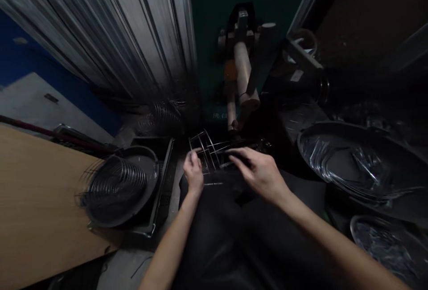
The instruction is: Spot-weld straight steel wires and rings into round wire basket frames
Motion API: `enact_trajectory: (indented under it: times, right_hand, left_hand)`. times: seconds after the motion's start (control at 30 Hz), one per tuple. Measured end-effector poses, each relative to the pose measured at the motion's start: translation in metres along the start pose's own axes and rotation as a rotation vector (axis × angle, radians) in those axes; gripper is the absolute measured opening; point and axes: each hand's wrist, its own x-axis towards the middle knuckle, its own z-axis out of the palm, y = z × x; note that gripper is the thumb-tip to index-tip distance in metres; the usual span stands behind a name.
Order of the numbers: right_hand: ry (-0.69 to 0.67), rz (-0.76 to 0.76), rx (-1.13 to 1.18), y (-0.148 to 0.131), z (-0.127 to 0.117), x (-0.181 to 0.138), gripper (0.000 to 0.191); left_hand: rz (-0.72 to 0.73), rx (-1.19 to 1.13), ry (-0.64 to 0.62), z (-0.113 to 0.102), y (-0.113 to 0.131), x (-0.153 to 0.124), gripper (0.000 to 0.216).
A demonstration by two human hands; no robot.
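Observation:
My left hand is closed on the left side of a small frame of thin metal wires, its thumb and a finger against the wire. At the frame's right end is my right hand, fingers bent and fingertips close together; what sits between them is too dark and blurred to make out. Right behind the frame stands a dark green machine with a pale metal cylinder pointing down toward my hands. A black apron or cloth covers my lap below.
On the left, a round dark pan holding coiled wire rings rests on a crate. A large pan with thin wire pieces lies to the right, above a smaller bowl. A wooden board stands far left.

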Motion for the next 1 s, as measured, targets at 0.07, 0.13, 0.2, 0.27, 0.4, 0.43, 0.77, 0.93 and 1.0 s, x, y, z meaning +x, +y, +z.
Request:
enact_trajectory:
  times: [0.07,0.13,0.2,0.27,0.4,0.43,0.77,0.93,1.0]
  right_hand:
    - [-0.066,0.108,-0.070,0.012,-0.003,0.014,0.023]
    - [-0.153,0.275,-0.021,0.029,-0.004,0.022,0.028]
    - [-0.207,0.371,0.090,0.047,-0.003,0.019,0.030]
    - [-0.212,0.365,0.158,0.062,0.001,0.006,0.027]
    - [-0.267,0.226,0.120,0.078,0.013,-0.039,0.019]
    - [-0.281,0.185,0.095,0.081,0.015,-0.052,0.017]
    - [-0.215,-0.048,-0.225,0.115,0.013,-0.141,0.031]
    - [-0.119,-0.066,-0.296,0.119,0.020,-0.154,0.041]
    - [-0.059,-0.050,-0.234,0.122,0.014,-0.157,0.036]
  left_hand:
    - [0.083,0.174,-0.163,-0.014,-0.014,-0.023,0.034]
    - [0.209,0.274,-0.385,-0.027,-0.026,-0.039,0.034]
    - [0.287,0.284,-0.548,-0.038,-0.034,-0.043,0.036]
    - [0.206,0.221,-0.478,-0.045,-0.038,-0.035,0.044]
    - [-0.480,-0.105,-0.240,-0.041,-0.037,-0.005,0.056]
    - [-0.640,-0.192,-0.252,-0.037,-0.036,0.002,0.056]
    - [-0.932,-0.270,-0.157,0.008,-0.023,0.005,0.034]
    - [-0.920,-0.350,-0.048,0.031,-0.006,-0.010,0.025]
    - [-0.829,-0.385,0.009,0.036,-0.002,-0.017,0.021]
